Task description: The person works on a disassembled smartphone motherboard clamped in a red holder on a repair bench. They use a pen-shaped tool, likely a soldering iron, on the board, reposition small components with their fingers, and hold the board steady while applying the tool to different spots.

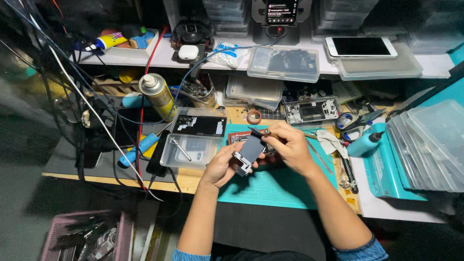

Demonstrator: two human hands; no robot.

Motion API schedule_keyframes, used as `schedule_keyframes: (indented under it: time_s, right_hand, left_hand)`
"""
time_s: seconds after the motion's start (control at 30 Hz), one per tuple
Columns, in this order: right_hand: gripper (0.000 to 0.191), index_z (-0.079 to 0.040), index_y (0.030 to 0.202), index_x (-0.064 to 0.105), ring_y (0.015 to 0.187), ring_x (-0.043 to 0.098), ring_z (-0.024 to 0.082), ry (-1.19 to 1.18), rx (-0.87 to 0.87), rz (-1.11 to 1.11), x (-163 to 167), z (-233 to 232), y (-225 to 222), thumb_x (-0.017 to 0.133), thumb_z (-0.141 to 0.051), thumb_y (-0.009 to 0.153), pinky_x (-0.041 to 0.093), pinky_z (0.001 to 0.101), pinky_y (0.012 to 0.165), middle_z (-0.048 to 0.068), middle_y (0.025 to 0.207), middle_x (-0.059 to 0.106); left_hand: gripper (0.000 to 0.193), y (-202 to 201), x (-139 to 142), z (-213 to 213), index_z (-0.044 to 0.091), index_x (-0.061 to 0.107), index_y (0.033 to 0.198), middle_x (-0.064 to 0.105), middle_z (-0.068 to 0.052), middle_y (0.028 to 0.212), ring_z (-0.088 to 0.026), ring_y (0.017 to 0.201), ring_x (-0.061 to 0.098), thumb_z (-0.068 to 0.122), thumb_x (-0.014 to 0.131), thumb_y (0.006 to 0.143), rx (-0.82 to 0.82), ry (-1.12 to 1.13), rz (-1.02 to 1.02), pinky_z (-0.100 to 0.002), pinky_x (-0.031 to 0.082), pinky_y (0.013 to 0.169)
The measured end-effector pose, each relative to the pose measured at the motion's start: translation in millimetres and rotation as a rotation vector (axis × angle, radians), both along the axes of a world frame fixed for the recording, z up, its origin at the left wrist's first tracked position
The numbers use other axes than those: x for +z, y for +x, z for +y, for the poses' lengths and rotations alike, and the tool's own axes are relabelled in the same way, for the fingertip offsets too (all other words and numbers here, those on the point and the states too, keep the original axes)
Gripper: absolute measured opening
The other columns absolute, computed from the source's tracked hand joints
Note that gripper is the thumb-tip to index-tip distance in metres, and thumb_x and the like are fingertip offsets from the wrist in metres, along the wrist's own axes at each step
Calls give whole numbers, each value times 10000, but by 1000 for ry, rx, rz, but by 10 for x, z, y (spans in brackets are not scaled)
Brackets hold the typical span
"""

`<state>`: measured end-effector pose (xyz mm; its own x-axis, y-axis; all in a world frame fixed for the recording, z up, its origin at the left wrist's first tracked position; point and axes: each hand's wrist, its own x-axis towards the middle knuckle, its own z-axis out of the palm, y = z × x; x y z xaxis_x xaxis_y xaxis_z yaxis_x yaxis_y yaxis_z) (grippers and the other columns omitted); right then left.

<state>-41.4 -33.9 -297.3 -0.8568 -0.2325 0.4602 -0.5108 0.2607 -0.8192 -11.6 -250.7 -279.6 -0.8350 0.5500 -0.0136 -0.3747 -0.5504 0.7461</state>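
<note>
Centrally, above the teal cutting mat (285,186), the left hand (223,166) grips a small dark rectangular phone part with a metal frame (249,152). The right hand (288,145), at its three o'clock, pinches a thin dark tool (257,133) against the part's top edge; a clear plastic tray (189,151) lies at nine o'clock.

The mat (285,186) under my hands is teal green with a fine grid, and the part (251,149) I hold is dark grey with silver edges. My spray can (158,96) is yellow, my squeeze bottle (363,144) light blue, my sleeves (360,252) patterned blue
</note>
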Motion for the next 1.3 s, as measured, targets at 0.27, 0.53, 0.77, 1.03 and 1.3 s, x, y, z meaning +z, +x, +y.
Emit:
schedule_keyframes:
  time_s: [0.27, 0.53, 0.77, 1.03, 1.3]
  right_hand:
    - [146, 27, 916, 687, 703, 420, 38, -198, -159, -165, -29, 11, -4, 703, -97, 991, 361, 229, 613, -46, 729, 507]
    - [178, -5, 1072, 758, 641, 383, 5, -329, -166, -325, 79, 57, 26, 702, -124, 953, 287, 204, 550, -105, 729, 522]
    - [170, 8, 1011, 752, 665, 413, 6, -233, -145, -293, 65, 115, -20, 730, -150, 955, 317, 214, 564, -102, 740, 544]
    - [248, 21, 841, 692, 650, 399, 56, 8, -61, -375, 59, -253, -11, 749, -190, 958, 332, 273, 555, -30, 673, 470]
    - [219, -28, 982, 744, 601, 642, 184, 272, -107, -268, 159, -731, 29, 738, -213, 865, 505, 355, 603, 113, 698, 693]
  left_hand:
    - [513, 10, 78, -1, -84, 527, 1418, 710, -230, 1174, -232, 920, 733, 301, 490, 1079, 28, 7, 35, -341, 605, 762]
    - [630, 23, 175, 44, -38, 444, 1500, 635, -73, 1131, -196, 1038, 673, 82, 685, 931, 119, 98, -1, -323, 560, 899]
    - [408, -77, 188, -38, 6, 510, 1362, 604, -85, 1028, -197, 929, 631, 54, 675, 992, 370, 241, -83, -363, 526, 885]
    - [391, -70, 277, -293, 62, 521, 1349, 631, -63, 1000, -205, 916, 631, 99, 645, 980, 583, 329, -118, -362, 515, 864]
    - [348, -68, 299, -316, 85, 552, 1303, 636, -48, 989, -181, 920, 639, 103, 670, 977, 731, 264, -107, -374, 560, 838]
